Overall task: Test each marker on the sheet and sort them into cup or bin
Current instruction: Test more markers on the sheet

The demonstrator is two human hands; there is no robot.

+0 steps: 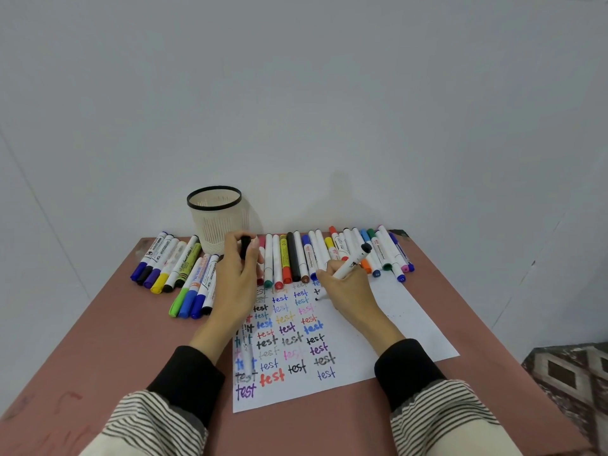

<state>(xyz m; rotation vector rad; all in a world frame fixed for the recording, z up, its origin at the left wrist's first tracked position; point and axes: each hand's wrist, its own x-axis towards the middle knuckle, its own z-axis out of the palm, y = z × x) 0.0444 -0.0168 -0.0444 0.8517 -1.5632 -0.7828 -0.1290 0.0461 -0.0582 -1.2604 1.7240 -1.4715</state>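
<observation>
A white marker (pixel 348 265) is pinched in the curled fingers of the right hand (pixel 345 291), its tip set on the sheet (pixel 388 327) just below the grip, beside a column of written "test" words. Its black cap (pixel 245 246) is gripped upright in the left hand (pixel 235 278). Just beyond both hands a row of markers (pixel 296 258) is laid out. The cup (pixel 217 218) is placed behind the left hand, and another marker group (pixel 177 271) lies to its left.
</observation>
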